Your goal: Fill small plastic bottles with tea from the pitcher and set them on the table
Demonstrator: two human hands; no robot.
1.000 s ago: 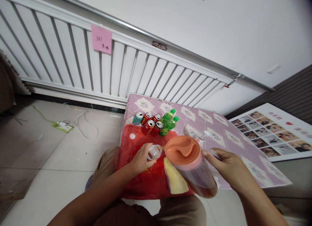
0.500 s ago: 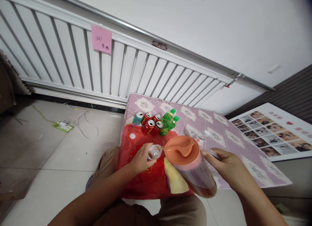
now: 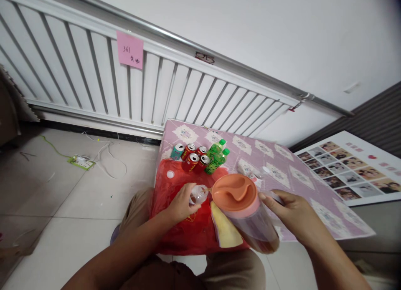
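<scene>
I can see the pitcher (image 3: 257, 229) tipped over the near part of the counter (image 3: 300, 173), its orange lid (image 3: 234, 192) leaning toward a small clear bottle (image 3: 199, 194) just left of it. The person's right hand (image 3: 290, 210) is at the pitcher's right side, fingers wrapped around its pale handle (image 3: 277, 197). The left hand (image 3: 181, 206), left of the pitcher, has its fingers clasped about the clear bottle, whose open mouth faces the pitcher's lip. A thin brownish stream (image 3: 209, 190) runs across the narrow gap between the two, and brown liquid (image 3: 266, 244) lies low in the pitcher, toward its base.

Just beside the pitcher on its left, a yellow cloth (image 3: 227, 229) rests on a red sheet (image 3: 197, 235), which covers the counter's left end. Farther left of the pitcher, a round white disc (image 3: 170, 174) lies on that sheet. Beyond the pitcher and to its left I notice four red cans (image 3: 191, 162) bunched together, a teal can (image 3: 177, 153) at their left and two green bottles (image 3: 216, 156) at their right, everything there upright. Directly behind the pitcher sits some clear plastic (image 3: 247, 169), too indistinct for me to name. Well beyond the pitcher, a white radiator (image 3: 178, 85) runs along the wall.
</scene>
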